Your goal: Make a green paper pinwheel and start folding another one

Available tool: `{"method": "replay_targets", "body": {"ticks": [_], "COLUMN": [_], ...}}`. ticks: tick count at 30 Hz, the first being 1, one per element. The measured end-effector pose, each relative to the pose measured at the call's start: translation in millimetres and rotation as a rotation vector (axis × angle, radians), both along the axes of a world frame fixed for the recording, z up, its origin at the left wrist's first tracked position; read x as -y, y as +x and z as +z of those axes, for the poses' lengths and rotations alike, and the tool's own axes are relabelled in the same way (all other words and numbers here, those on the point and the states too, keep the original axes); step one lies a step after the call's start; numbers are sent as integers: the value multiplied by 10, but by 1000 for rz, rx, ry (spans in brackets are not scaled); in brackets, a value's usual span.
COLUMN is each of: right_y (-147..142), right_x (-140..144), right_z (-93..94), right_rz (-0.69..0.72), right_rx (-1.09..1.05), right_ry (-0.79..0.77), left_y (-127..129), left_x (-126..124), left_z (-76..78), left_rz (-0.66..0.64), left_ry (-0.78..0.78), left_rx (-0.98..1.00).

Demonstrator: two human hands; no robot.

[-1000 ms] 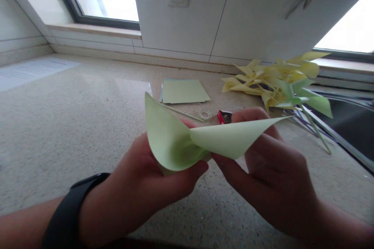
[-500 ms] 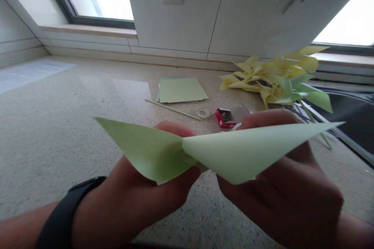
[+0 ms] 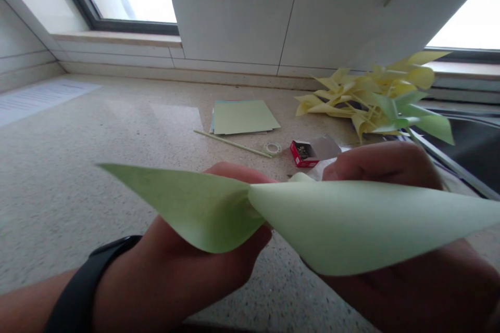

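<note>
resting at twelve o'clock, the small red cardboard box (image 3: pixel 300 154) lies open with dark bits inside. our left hand (image 3: pixel 183 265) and right hand (image 3: pixel 394 250) pinch the folded pale green paper sheet (image 3: pixel 297 213) together at its centre.

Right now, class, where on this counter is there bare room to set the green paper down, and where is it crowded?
Bare counter lies left of the paper stack, up to the white sheet. There is also a strip below both hands. It is crowded on the right: straw, tape ring, red box, pinwheels and sink.
</note>
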State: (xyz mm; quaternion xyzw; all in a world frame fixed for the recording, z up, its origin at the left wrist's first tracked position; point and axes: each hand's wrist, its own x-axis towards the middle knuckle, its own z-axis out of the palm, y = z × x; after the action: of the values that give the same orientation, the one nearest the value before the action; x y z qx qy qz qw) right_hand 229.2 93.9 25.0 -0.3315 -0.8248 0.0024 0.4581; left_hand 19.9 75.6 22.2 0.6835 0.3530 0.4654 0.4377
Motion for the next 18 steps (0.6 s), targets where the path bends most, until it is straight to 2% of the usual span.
{"method": "replay_targets", "body": {"ticks": [5,10,14,18], "right_y": [-11,-21,-20,-35], "right_x": [-11,10,23,43], "right_z": [34,72,56,52], "right_rz": [6,1,17,-75], "right_rx": [-1,-49,-42,22], "right_ry": [-1,-73,-66,-5], "left_y": [-16,-7,-4,21], "left_x": [8,25,26,11], "left_z": [-20,-33,-55,-54], "left_rz": [2,111,39,22], "left_ry": [15,82,48,4], "left_rx": [-32,-99,-49,44]}}
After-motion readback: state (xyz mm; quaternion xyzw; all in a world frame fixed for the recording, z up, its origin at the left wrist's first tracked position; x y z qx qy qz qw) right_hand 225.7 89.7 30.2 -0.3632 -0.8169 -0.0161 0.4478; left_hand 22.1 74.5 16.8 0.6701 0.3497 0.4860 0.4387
